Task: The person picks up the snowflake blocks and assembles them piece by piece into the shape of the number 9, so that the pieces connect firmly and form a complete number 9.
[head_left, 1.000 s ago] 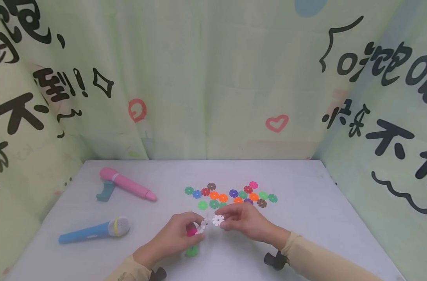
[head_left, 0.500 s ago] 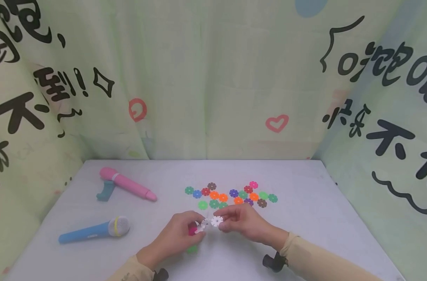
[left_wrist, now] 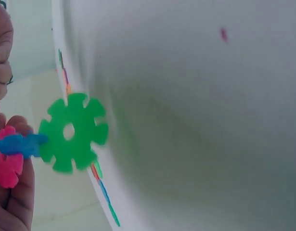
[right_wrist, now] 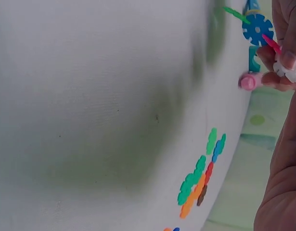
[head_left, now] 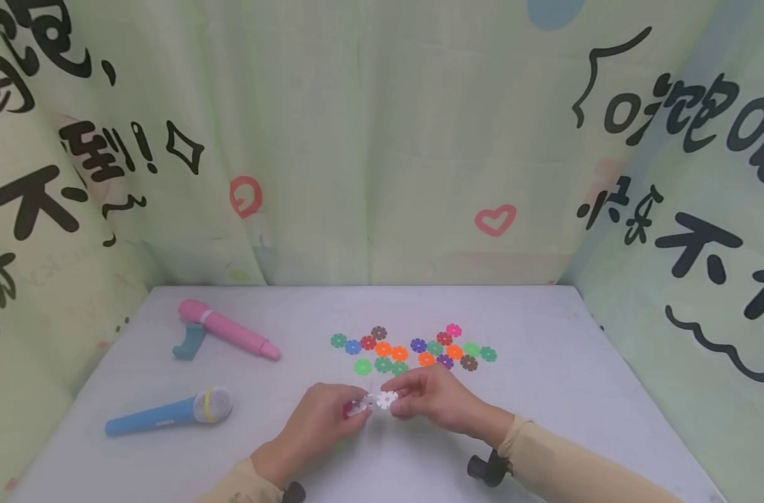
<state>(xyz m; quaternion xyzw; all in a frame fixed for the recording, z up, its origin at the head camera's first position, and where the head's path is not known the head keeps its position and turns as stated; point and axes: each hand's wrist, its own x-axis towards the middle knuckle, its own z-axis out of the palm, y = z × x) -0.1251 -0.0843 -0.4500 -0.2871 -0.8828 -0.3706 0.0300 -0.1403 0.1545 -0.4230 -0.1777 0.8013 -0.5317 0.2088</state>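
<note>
My left hand (head_left: 312,423) pinches a chain of slotted snowflake discs. In the left wrist view, its green disc (left_wrist: 85,122) joins a blue disc (left_wrist: 17,144), which is fitted to a pink disc (left_wrist: 8,168). White pieces (head_left: 358,406) show at the fingertips. My right hand (head_left: 441,405) pinches a white snowflake disc (head_left: 388,399) between thumb and fingers, right up against the left hand's white pieces. Whether the two white parts interlock, I cannot tell. From the head view, the green end of the chain is mostly hidden beneath the left hand.
Several loose coloured discs, an orange one (head_left: 399,354) among them, lie flat behind the hands on the white table (head_left: 281,307). To the left are a pink toy microphone (head_left: 237,334), a teal curved piece (head_left: 189,342) and a blue microphone (head_left: 161,417). Printed curtains (head_left: 419,140) enclose the table.
Both hands have drawn slightly closer, the right one moving left and the left one right. The white disc now meets the left hand's pieces, and the green disc has slipped mostly out of sight.
</note>
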